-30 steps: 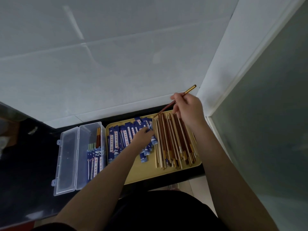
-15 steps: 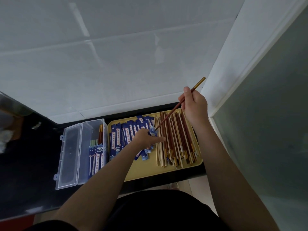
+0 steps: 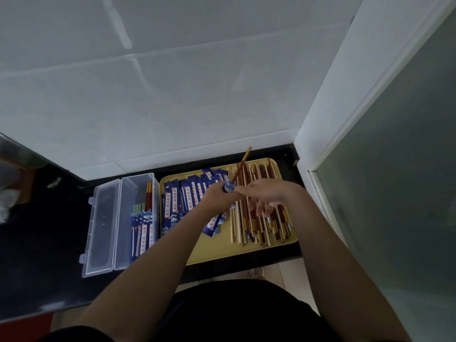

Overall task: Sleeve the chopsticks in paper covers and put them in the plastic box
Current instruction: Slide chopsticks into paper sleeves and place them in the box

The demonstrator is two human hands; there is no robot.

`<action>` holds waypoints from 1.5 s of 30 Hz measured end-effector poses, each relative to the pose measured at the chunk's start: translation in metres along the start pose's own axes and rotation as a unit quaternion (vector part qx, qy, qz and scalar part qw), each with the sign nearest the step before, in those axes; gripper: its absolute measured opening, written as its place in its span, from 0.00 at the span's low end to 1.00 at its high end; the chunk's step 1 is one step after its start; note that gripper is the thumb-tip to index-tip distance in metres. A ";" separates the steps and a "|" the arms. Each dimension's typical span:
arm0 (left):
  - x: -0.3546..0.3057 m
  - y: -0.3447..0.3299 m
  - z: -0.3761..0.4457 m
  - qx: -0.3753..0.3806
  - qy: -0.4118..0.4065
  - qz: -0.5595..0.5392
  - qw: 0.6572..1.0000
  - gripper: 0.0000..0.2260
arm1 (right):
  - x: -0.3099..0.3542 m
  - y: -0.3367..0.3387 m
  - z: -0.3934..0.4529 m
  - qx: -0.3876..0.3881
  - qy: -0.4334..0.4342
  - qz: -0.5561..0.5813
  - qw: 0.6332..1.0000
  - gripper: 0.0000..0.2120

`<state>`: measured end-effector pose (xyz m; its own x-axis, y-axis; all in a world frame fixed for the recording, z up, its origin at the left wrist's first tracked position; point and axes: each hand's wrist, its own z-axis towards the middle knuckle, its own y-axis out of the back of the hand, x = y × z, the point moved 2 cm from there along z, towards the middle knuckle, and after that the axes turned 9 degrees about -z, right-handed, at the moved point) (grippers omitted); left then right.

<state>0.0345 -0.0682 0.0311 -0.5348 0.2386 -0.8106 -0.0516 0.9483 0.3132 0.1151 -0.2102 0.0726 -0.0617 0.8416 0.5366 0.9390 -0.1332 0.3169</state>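
Note:
On the yellow tray (image 3: 222, 251), my left hand (image 3: 217, 197) grips a blue paper cover (image 3: 228, 187). A brown chopstick with a gold end (image 3: 241, 166) stands partly inside the cover, its top slanting up and to the right. My right hand (image 3: 270, 197) hovers just right of the cover with its fingers spread and loose. Its index fingertip is at the cover's mouth, and it holds nothing. Empty blue covers (image 3: 182, 196) lie in a row on the tray's left; loose chopsticks (image 3: 259, 225) are piled on its right. The clear plastic box (image 3: 128, 218) holds sleeved chopsticks (image 3: 143, 230).
The box's lid (image 3: 101, 228) lies open to the left on the black counter (image 3: 44, 243). A white tiled wall rises right behind the tray. A white frame with a frosted glass panel (image 3: 394, 193) stands close on the right. The counter's front edge runs just below the tray.
The chopstick has gone down into the cover held by my left hand. My right hand let go of its upper end and dropped beside my left hand, fingers now loose.

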 end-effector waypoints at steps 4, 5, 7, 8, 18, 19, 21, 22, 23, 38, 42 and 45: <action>0.008 0.004 -0.003 -0.010 0.081 -0.120 0.989 0.08 | -0.027 -0.016 0.035 -0.097 -0.073 -0.025 0.992 0.16; 0.009 0.005 -0.005 -0.012 0.094 -0.133 0.987 0.08 | -0.033 -0.023 0.044 -0.114 -0.089 -0.047 0.988 0.13; 0.012 0.005 -0.007 -0.026 0.114 -0.161 0.980 0.09 | -0.042 -0.039 0.059 -0.146 -0.115 -0.079 0.979 0.09; 0.013 0.006 -0.007 -0.033 0.125 -0.180 0.975 0.09 | -0.045 -0.047 0.065 -0.160 -0.125 -0.091 0.975 0.08; 0.038 0.018 -0.002 -0.068 0.158 -0.255 0.952 0.09 | -0.050 -0.085 0.086 -0.268 -0.142 -0.109 0.947 0.10; 0.040 0.019 -0.002 -0.065 0.153 -0.244 0.955 0.08 | -0.050 -0.085 0.087 -0.268 -0.149 -0.109 0.946 0.11; 0.041 0.020 -0.003 -0.061 0.140 -0.197 0.968 0.07 | -0.049 -0.086 0.090 -0.271 -0.162 -0.112 0.942 0.11; 0.041 0.021 -0.004 -0.061 0.136 -0.182 0.972 0.07 | -0.049 -0.086 0.091 -0.276 -0.164 -0.114 0.940 0.11; 0.042 0.022 -0.005 -0.061 0.134 -0.178 0.973 0.07 | -0.049 -0.086 0.091 -0.281 -0.164 -0.115 0.939 0.10; 0.045 0.026 -0.010 -0.053 0.140 -0.231 0.961 0.12 | -0.054 -0.081 0.082 -0.286 -0.159 0.001 0.945 0.09; 0.044 0.023 -0.009 -0.062 0.140 -0.250 0.956 0.09 | -0.044 -0.067 0.068 -0.260 -0.080 0.060 0.960 0.10; 0.044 0.021 -0.006 -0.079 0.143 -0.266 0.950 0.07 | -0.028 -0.054 0.051 -0.223 -0.021 0.082 0.971 0.15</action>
<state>0.0054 -0.0390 0.0051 -0.6037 -0.3526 -0.7150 -0.4919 0.8705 -0.0139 0.0837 -0.2003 0.0007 0.0989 0.8094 0.5788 0.6945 -0.4727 0.5424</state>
